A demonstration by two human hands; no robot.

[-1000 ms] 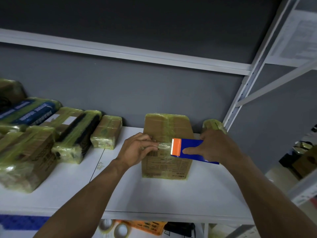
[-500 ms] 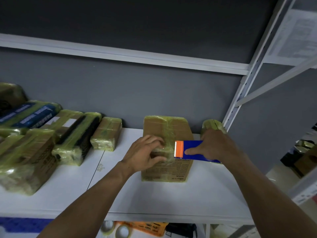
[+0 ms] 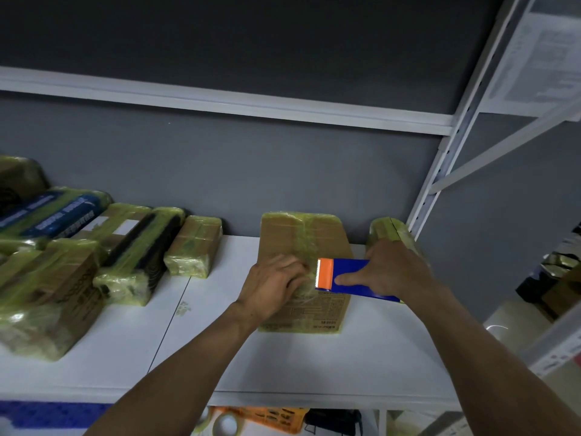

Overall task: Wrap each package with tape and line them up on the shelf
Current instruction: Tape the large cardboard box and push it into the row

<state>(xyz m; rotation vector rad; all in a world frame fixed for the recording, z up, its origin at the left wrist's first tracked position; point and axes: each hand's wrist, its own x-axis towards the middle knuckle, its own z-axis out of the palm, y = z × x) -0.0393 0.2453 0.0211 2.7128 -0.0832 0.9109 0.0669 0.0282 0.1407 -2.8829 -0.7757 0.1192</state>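
A brown cardboard package (image 3: 303, 237) with yellowish tape over its top lies on the white shelf (image 3: 283, 363), near the back wall. My left hand (image 3: 273, 286) presses flat on the tape across the package's middle. My right hand (image 3: 394, 270) grips a blue tape dispenser (image 3: 352, 278) with an orange toothed head, its forefinger stretched along the side. The toothed edge sits against the tape just right of my left fingers. A yellow tape roll (image 3: 391, 232) shows behind my right hand.
Several taped packages (image 3: 132, 256) stand in a row at the left, the nearest small one (image 3: 193, 245) a short gap from my package. A white upright post (image 3: 440, 171) rises at the right. Tape rolls and an orange crate (image 3: 270, 420) sit on the level below.
My left hand has slid from pinching the tape at the package's left side to pressing flat on it. The dispenser has stayed almost in place.
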